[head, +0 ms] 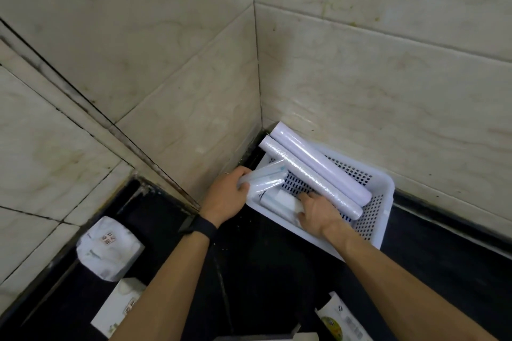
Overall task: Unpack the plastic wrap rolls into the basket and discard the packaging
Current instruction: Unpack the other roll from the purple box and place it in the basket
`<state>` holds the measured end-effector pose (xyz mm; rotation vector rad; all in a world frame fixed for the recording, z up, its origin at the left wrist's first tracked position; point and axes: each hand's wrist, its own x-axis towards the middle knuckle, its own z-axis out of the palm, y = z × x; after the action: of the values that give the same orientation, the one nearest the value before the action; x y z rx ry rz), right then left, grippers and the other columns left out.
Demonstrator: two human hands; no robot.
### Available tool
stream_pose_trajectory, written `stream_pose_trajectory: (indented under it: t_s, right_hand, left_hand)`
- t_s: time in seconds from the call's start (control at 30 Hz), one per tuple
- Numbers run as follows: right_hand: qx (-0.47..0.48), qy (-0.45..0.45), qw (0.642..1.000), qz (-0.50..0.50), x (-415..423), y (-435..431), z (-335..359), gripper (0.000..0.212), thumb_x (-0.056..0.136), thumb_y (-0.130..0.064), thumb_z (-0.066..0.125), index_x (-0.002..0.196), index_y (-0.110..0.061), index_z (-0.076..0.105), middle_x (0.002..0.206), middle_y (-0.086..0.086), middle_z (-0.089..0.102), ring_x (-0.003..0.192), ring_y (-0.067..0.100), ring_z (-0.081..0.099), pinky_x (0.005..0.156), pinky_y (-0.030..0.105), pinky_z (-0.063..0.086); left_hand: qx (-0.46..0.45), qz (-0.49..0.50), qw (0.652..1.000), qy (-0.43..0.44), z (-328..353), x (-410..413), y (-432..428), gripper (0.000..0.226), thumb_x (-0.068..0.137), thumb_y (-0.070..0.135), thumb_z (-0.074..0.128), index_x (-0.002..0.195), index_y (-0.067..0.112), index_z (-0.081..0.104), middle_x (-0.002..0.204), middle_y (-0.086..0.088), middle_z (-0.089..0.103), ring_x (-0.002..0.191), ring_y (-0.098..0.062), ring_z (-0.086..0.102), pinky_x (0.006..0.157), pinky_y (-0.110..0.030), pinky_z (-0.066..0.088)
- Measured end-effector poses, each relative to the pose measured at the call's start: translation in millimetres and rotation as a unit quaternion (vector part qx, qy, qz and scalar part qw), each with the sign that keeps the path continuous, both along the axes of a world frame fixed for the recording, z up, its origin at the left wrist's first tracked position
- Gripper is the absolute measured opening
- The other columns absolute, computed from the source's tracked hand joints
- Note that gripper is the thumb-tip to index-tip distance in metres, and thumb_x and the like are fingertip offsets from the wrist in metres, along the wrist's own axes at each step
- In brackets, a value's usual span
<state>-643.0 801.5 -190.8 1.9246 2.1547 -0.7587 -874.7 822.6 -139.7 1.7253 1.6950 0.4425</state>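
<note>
A white perforated basket (383, 203) sits in the tiled corner on a black counter. Two long pale rolls (318, 166) lie diagonally in it, their far ends resting over the back rim. My left hand (225, 196) grips two short wrapped rolls (264, 178) at the basket's left edge, holding them over the rim. My right hand (318, 212) reaches into the basket and holds a short white roll (279, 206) lying near the front wall; its fingers are partly hidden behind the roll.
A white wrapped packet (109, 248) and a white box (119, 304) lie on the black counter (263, 271) at the lower left. A printed package (340, 324) shows at the bottom edge, right of centre. Tiled walls close in the corner behind the basket.
</note>
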Motion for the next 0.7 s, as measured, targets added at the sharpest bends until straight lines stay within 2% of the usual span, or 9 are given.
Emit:
stream_pose_trajectory:
  t_s: [0.1, 0.2, 0.3, 0.4, 0.47, 0.53, 0.63, 0.7]
  right_hand:
    - [-0.008, 0.025, 0.999, -0.025, 2, -1, -4, 0.049, 0.092, -0.028, 0.056, 0.137, -0.013, 0.046, 0.133, 0.012, 0.055, 0.12, 0.03, 0.054, 0.105, 0.038, 0.043]
    - [-0.038, 0.075, 0.995, -0.049, 3, 0, -4, 0.046, 0.088, -0.019, 0.056, 0.133, -0.014, 0.049, 0.122, 0.01, 0.063, 0.103, 0.026, 0.06, 0.09, 0.034, 0.049]
    - [-0.052, 0.11, 0.99, -0.072, 6, 1, -2, 0.043, 0.09, -0.019, 0.055, 0.132, -0.013, 0.048, 0.116, 0.011, 0.066, 0.095, 0.025, 0.06, 0.083, 0.032, 0.048]
    - [-0.036, 0.125, 0.988, -0.087, 19, -5, 4, 0.05, 0.091, -0.023, 0.055, 0.139, -0.013, 0.044, 0.128, 0.013, 0.062, 0.11, 0.029, 0.061, 0.096, 0.036, 0.048]
    - [-0.012, 0.149, 0.984, -0.102, 34, -18, 10, 0.05, 0.093, -0.023, 0.054, 0.142, -0.015, 0.045, 0.137, 0.01, 0.058, 0.12, 0.029, 0.057, 0.102, 0.037, 0.047]
    - [0.04, 0.15, 0.981, -0.114, 53, -40, 14, 0.049, 0.093, -0.026, 0.054, 0.141, -0.02, 0.046, 0.135, 0.006, 0.06, 0.119, 0.027, 0.058, 0.098, 0.039, 0.05]
    - [0.183, 0.075, 0.969, -0.149, 79, -79, 12, 0.047, 0.09, -0.03, 0.062, 0.134, -0.015, 0.054, 0.128, 0.009, 0.065, 0.125, 0.029, 0.052, 0.104, 0.04, 0.047]
    - [0.202, 0.034, 0.965, -0.165, 93, -98, 4, 0.051, 0.087, -0.032, 0.065, 0.133, -0.012, 0.055, 0.138, 0.01, 0.059, 0.139, 0.03, 0.039, 0.114, 0.043, 0.038]
  left_hand:
    - [-0.008, -0.027, 0.999, -0.016, 8, 8, 4, 0.025, 0.096, 0.019, 0.048, 0.118, 0.028, 0.057, 0.109, 0.003, 0.064, 0.092, -0.013, 0.059, 0.067, -0.021, 0.041]
    - [-0.014, -0.045, 0.999, -0.021, 13, 15, 8, 0.027, 0.096, 0.022, 0.048, 0.12, 0.031, 0.055, 0.111, 0.002, 0.062, 0.094, -0.014, 0.059, 0.07, -0.025, 0.043]
    - [-0.011, -0.074, 0.997, -0.006, 16, 23, 9, 0.028, 0.097, 0.019, 0.048, 0.123, 0.027, 0.055, 0.11, -0.002, 0.061, 0.092, -0.015, 0.058, 0.064, -0.017, 0.038]
    - [-0.036, -0.112, 0.992, 0.036, 20, 33, 12, 0.027, 0.093, 0.016, 0.048, 0.117, 0.024, 0.057, 0.105, -0.005, 0.061, 0.084, -0.017, 0.056, 0.059, -0.02, 0.037]
    - [-0.059, -0.14, 0.986, 0.073, 20, 39, 16, 0.024, 0.088, 0.015, 0.047, 0.108, 0.023, 0.058, 0.098, -0.004, 0.063, 0.081, -0.019, 0.058, 0.062, -0.027, 0.042]
    - [-0.086, -0.163, 0.978, 0.101, 18, 48, 21, 0.018, 0.087, 0.016, 0.047, 0.099, 0.022, 0.058, 0.092, -0.002, 0.062, 0.08, -0.02, 0.058, 0.065, -0.03, 0.045]
    - [-0.11, -0.199, 0.964, 0.138, 9, 64, 28, 0.009, 0.088, 0.02, 0.046, 0.089, 0.021, 0.056, 0.084, 0.002, 0.057, 0.079, -0.02, 0.055, 0.06, -0.029, 0.038]
    - [-0.12, -0.217, 0.956, 0.159, -1, 76, 32, 0.01, 0.088, 0.02, 0.046, 0.083, 0.019, 0.054, 0.083, -0.001, 0.058, 0.078, -0.02, 0.054, 0.06, -0.03, 0.036]
